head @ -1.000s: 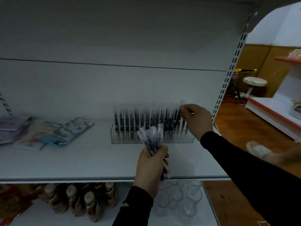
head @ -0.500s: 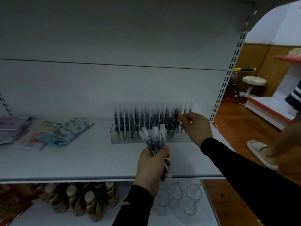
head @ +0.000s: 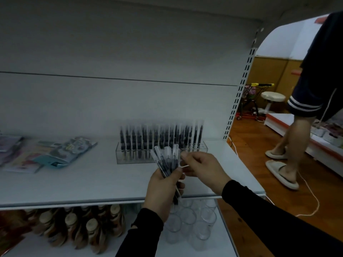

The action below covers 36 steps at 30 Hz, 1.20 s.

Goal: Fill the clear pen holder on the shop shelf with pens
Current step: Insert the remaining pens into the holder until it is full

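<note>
Head view, looking down at a white shop shelf (head: 74,184). A clear pen holder (head: 161,154) sits toward the back right of the shelf, already packed with upright dark pens with clear caps (head: 161,140); the pens are blurred, so their number cannot be told. In front of the holder, the left hand (head: 163,190) is clenched around a bundle of loose pens (head: 167,160), their capped ends fanning upward. The right hand (head: 202,169), in a black sleeve, is just beside it, thumb and forefinger pinching at the top of the bundle; whether it has a single pen in its grip cannot be told. Both hands are in front of and slightly below the holder, not touching it. To the left on the shelf lie flat colourful packets (head: 61,153). On the shelf below stand brown bottles (head: 83,229) and clear cups (head: 189,221). At the right, past the shelf's edge, another person's legs in pale slippers (head: 282,173) stand on a wooden floor, with a white stool (head: 272,98) further back.
</note>
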Tool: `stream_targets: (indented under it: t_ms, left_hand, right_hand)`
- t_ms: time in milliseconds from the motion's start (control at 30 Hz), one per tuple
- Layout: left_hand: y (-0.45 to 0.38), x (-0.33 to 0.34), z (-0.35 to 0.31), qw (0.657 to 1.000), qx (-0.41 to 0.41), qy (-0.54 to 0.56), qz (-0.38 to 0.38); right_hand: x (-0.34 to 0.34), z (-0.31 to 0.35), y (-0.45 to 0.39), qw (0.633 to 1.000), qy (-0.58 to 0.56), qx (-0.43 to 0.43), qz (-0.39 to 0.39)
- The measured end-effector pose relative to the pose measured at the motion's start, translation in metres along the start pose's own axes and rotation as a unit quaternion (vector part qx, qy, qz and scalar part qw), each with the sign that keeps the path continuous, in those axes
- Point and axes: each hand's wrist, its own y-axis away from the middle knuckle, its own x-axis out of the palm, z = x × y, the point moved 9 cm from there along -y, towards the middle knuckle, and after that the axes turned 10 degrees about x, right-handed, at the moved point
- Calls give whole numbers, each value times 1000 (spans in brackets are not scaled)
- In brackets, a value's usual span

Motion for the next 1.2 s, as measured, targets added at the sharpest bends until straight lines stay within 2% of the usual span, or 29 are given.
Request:
stream_targets:
  t_ms: [167, 267, 400, 567, 667, 800, 900, 1200]
  left_hand:
    - [5, 4, -2, 1000, 5, 0, 17]
    - [6, 5, -2, 1000, 0, 4, 23]
    - [4, -1, 0, 1000, -13, 4, 10]
    - [-2, -12, 0, 1000, -10, -13, -17]
    - [-3, -14, -3, 1000, -5, -12, -18]
    - [-6, -15, -4, 1000, -5, -11, -19]
    - [-8, -16, -5, 1000, -1, -12, -21]
    - [-11, -18, -4, 999, -6, -18, -28]
  right_hand:
    - [8, 2, 10, 998, -54, 7, 40]
    - [6, 1, 8, 996, -72, 22, 38]
    - [-13, 4, 1, 993, -113, 37, -23]
    - [-50, 26, -10, 982, -160, -11, -104]
    - [-68, 40, -19, 980, -116, -59, -149]
    - [-85, 60, -32, 967, 19, -123, -223]
    - [-89, 70, -40, 955, 54, -147, -251]
    - [-78, 76, -60, 935, 159, -177, -262]
